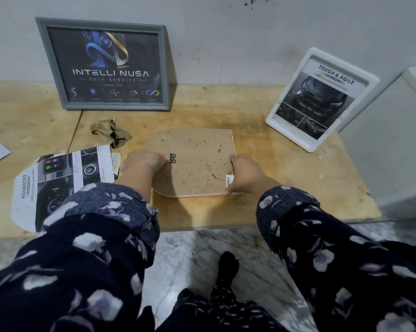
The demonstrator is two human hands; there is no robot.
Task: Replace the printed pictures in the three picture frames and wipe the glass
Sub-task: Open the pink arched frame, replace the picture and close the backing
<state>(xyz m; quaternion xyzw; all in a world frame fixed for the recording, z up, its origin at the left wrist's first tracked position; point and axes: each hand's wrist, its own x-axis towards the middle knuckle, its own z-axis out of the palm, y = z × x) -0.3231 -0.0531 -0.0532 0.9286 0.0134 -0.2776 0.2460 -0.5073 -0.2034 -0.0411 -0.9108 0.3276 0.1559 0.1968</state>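
Far left, the loose car printout point(63, 185) is lying flat on the wooden bench point(286, 178); behind it, the grey frame point(104, 65) is holding the INTELLI NUSA print. Your left hand point(142, 161) is pressing down on the pink frame point(197, 164), lying face-down, fingers curled. Your right hand point(243, 173) is gripping its right edge. Far right, the white frame point(322, 99) is holding a car picture.
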